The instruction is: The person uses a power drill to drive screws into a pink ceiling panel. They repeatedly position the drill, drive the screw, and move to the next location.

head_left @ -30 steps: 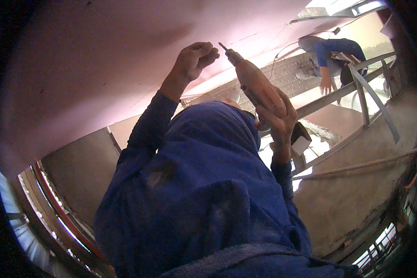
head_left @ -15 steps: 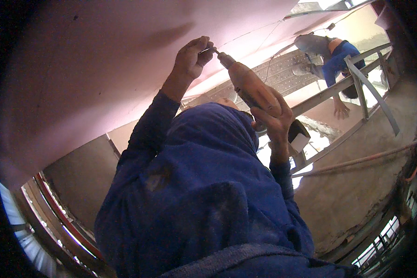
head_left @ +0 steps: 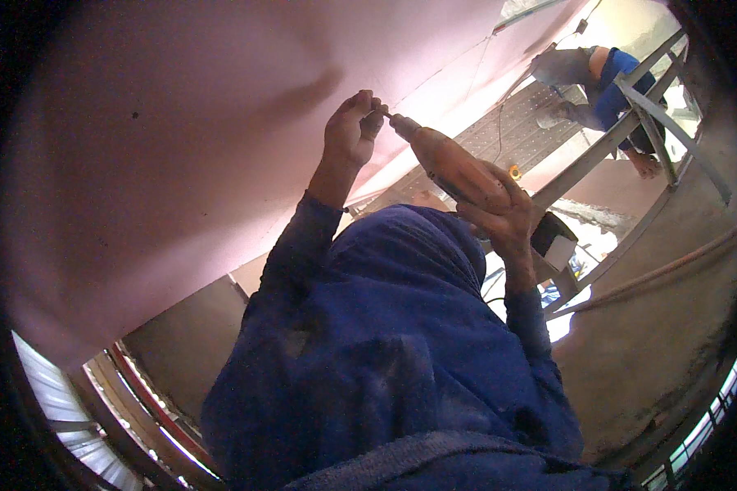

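Drill is up in the air near a big pink panel, right hand clamped round its back end. Left hand's fingers are bunched together by the bit, can't tell on what. Co-worker's bent over beside a metal frame.

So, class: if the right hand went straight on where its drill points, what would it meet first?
Most likely the left hand, which lines up with the tip of the drill in the right hand. The pinkish panel seems to lie beyond, though depth is unclear.
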